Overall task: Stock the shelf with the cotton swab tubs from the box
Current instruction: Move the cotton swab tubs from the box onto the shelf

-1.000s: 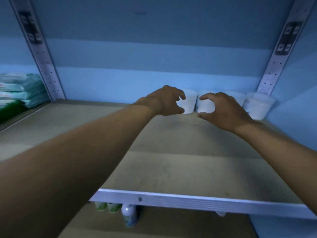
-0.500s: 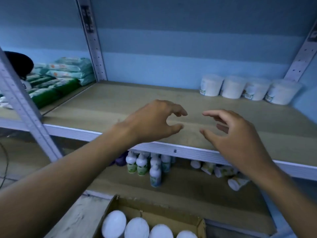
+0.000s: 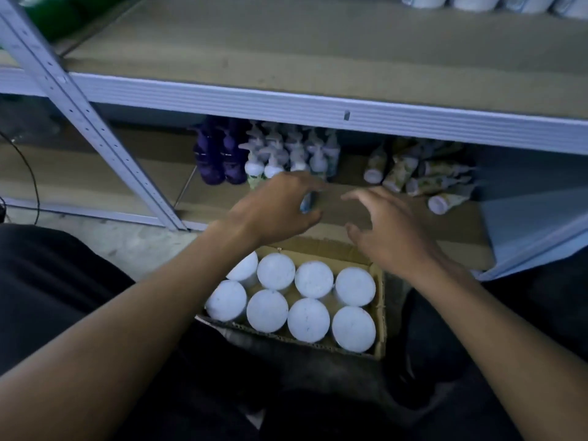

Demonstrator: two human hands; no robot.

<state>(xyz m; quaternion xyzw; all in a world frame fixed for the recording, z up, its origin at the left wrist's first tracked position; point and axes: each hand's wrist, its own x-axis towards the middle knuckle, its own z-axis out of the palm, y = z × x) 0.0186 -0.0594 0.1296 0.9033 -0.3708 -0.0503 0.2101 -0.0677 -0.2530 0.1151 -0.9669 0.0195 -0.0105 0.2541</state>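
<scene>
- Your cardboard box [image 3: 380, 300] holds eight cotton swab tubs [image 3: 308, 319] in two rows, round white lids up.
- More tubs [image 3: 471, 0] stand at the shelf's [image 3: 286, 49] back right corner.
- Pump bottles [image 3: 273, 154] and tubes [image 3: 413, 173] crowd the lower shelf.
- Your left hand [image 3: 276, 211] and right hand [image 3: 391, 230] hover above the box's far edge, fingers apart, empty.

Two empty hands, the left hand [image 3: 276, 211] and right hand [image 3: 391, 237], are hovering with fingers curled above a cardboard box [image 3: 380, 316] holding eight white-lidded tubs [image 3: 313, 279], near a shelf [image 3: 318, 58].
</scene>
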